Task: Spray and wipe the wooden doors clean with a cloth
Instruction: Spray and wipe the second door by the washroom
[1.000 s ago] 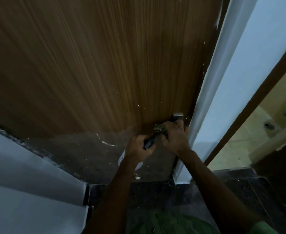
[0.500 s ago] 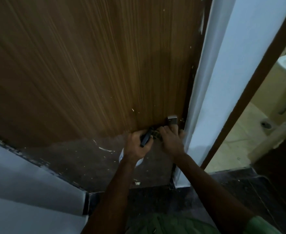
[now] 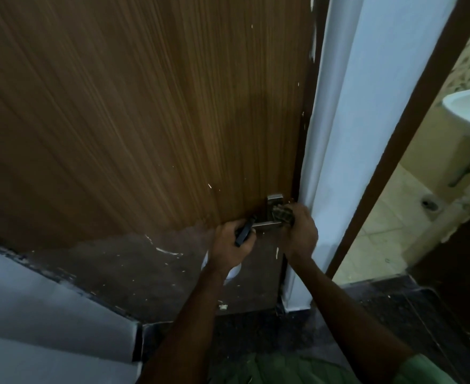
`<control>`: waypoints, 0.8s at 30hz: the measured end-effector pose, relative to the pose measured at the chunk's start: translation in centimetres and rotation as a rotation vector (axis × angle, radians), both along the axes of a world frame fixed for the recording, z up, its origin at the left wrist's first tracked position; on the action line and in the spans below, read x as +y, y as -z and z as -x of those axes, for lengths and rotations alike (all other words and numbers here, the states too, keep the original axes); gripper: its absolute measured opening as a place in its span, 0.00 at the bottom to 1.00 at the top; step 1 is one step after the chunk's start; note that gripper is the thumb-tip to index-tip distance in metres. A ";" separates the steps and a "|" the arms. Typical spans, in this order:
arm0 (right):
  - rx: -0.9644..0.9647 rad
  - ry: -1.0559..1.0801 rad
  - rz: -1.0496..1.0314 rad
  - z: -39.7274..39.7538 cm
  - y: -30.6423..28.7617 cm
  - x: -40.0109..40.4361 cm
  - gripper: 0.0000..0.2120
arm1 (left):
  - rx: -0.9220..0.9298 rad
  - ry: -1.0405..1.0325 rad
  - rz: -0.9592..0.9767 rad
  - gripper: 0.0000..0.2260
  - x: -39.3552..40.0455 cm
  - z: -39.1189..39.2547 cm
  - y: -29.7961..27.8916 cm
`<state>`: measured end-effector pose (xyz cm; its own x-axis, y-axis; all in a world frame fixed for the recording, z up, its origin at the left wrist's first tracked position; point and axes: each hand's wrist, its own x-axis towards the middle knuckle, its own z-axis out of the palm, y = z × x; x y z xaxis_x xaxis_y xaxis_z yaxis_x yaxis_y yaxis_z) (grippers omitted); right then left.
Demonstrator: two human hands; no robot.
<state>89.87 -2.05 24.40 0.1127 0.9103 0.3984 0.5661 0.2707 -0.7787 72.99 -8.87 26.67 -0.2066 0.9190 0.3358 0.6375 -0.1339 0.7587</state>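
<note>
Wooden door (image 3: 145, 120), low right edge: right hand (image 3: 300, 231) pressed a bunched cloth (image 3: 283, 214) against the metal handle (image 3: 274, 209); left hand (image 3: 232, 245) gripped a spray bottle (image 3: 244, 234).

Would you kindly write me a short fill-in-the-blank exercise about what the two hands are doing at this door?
1. The right hand presses a ____ against the metal door handle.
2. The left hand grips a spray bottle with a ____ nozzle.
3. The wooden door is speckled with ____ paint flecks.

Missing words: cloth; black; white
</note>
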 end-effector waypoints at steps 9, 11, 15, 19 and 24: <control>0.065 0.042 0.049 0.3 1.3 0.6 0.13 | 0.020 -0.010 -0.001 0.17 0.4 -0.8 -0.5; 0.064 0.033 0.054 0.5 2.1 1.0 0.14 | 0.022 -0.008 -0.003 0.19 0.7 -0.8 -0.7; 0.122 -0.004 0.334 0.3 5.4 1.3 0.10 | -0.006 0.003 0.001 0.20 0.7 -0.7 -0.5; 0.397 -0.045 0.372 1.3 5.1 0.9 0.07 | -0.061 0.005 -0.010 0.18 0.8 0.0 -0.1; 0.970 -0.158 0.510 2.2 3.8 -0.1 0.14 | -0.075 -0.017 -0.014 0.18 0.6 0.6 0.1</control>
<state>87.67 -2.20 20.59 0.0417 0.9741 -0.2221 -0.3570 -0.1931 -0.9139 72.43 -8.32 26.59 -0.2471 0.9105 0.3314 0.5816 -0.1342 0.8023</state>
